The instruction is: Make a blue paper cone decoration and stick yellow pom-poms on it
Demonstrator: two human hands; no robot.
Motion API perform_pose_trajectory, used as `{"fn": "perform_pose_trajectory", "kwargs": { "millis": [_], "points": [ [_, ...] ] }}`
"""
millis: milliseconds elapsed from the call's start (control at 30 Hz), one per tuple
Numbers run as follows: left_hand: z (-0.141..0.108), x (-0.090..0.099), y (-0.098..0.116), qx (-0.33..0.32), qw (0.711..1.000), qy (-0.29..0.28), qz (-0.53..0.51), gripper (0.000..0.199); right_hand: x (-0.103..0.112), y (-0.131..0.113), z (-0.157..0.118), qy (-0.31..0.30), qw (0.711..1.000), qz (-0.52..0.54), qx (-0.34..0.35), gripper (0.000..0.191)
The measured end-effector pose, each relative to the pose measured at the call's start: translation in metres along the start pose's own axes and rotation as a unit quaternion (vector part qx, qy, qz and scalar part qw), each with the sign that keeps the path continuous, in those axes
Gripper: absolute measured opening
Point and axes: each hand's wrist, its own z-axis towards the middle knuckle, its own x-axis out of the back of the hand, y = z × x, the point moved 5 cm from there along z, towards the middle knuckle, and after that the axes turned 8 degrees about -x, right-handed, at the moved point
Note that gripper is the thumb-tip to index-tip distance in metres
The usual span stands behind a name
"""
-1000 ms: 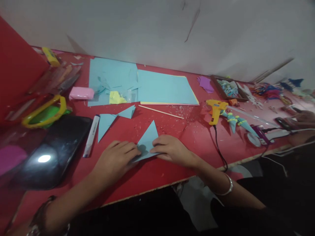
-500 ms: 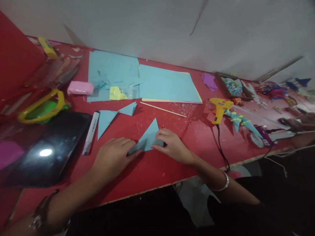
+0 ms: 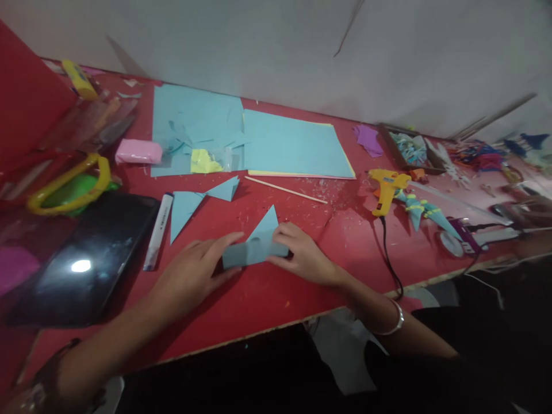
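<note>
A sheet of light blue paper (image 3: 254, 251), folded with a pointed top and a darker band along its lower edge, lies on the red table in front of me. My left hand (image 3: 192, 267) is at its left end; thumb and index finger are apart above and below that end. The paper's right end is pinched by the fingers of my right hand (image 3: 304, 256). Just beyond, two folded blue paper pieces (image 3: 185, 210) lie near a white marker (image 3: 158, 232). A thin wooden stick (image 3: 285, 190) rests behind the paper.
Blue sheets (image 3: 297, 144) lie along the wall. On the right are a yellow glue gun (image 3: 387, 188) with its cord, blue paper cones (image 3: 414, 211) and a box of scraps (image 3: 409, 150). A black glossy tray-like object (image 3: 86, 259) and a yellow-rimmed item (image 3: 69, 184) occupy the left.
My left hand has loosened from the paper and drawn slightly left, its thumb and index finger parting. The paper's lower band now shows raised. My right hand keeps its place.
</note>
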Motion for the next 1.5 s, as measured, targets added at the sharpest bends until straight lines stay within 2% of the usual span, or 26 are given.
{"fn": "perform_pose_trajectory", "kwargs": {
  "millis": [67, 133, 233, 333, 433, 500, 567, 733, 1100, 1233, 1400, 1500],
  "points": [
    [-0.003, 0.0, 0.001, -0.021, 0.999, -0.001, -0.042, 0.046, 0.002, 0.0, -0.003, -0.026, 0.998, 0.035, 0.039, 0.01],
    [-0.006, 0.0, 0.003, -0.047, 0.998, -0.006, -0.044, 0.045, 0.003, 0.002, -0.007, -0.035, 0.996, 0.049, 0.063, 0.013],
    [-0.01, -0.001, 0.006, -0.087, 0.996, 0.004, 0.012, 0.029, 0.003, 0.006, -0.011, -0.022, 0.997, 0.053, 0.059, 0.016],
    [-0.01, -0.002, 0.008, -0.105, 0.993, 0.029, 0.05, 0.031, 0.001, 0.006, -0.012, -0.019, 0.998, 0.051, 0.043, 0.015],
    [-0.007, -0.001, 0.009, -0.094, 0.994, 0.027, 0.05, 0.019, 0.002, 0.003, -0.01, -0.007, 0.998, 0.055, 0.019, 0.01],
    [-0.005, 0.002, 0.012, -0.079, 0.995, 0.029, 0.062, 0.026, 0.003, 0.001, -0.008, 0.009, 0.998, 0.061, 0.004, 0.007],
    [-0.002, 0.007, 0.014, -0.059, 0.993, 0.042, 0.092, 0.035, 0.004, -0.001, -0.006, 0.023, 0.998, 0.06, -0.009, 0.013],
    [-0.001, 0.01, 0.016, -0.002, 0.988, 0.054, 0.145, 0.038, 0.002, -0.001, -0.003, 0.029, 0.999, 0.005, -0.043, 0.016],
    [-0.001, 0.009, 0.016, 0.009, 0.987, 0.024, 0.158, 0.037, -0.003, -0.005, -0.003, 0.056, 0.993, -0.093, -0.044, 0.021],
    [-0.004, 0.007, 0.012, 0.011, 0.991, 0.009, 0.135, 0.031, -0.005, -0.004, -0.004, 0.053, 0.993, -0.094, -0.05, 0.019],
    [-0.01, 0.007, 0.005, 0.052, 0.996, 0.007, 0.067, 0.024, -0.005, -0.003, -0.005, 0.07, 0.993, -0.089, -0.044, 0.02],
    [-0.012, 0.007, 0.001, 0.039, 0.997, 0.043, 0.056, 0.018, -0.005, -0.004, -0.005, 0.078, 0.992, -0.09, -0.039, 0.019]
  ]
}}
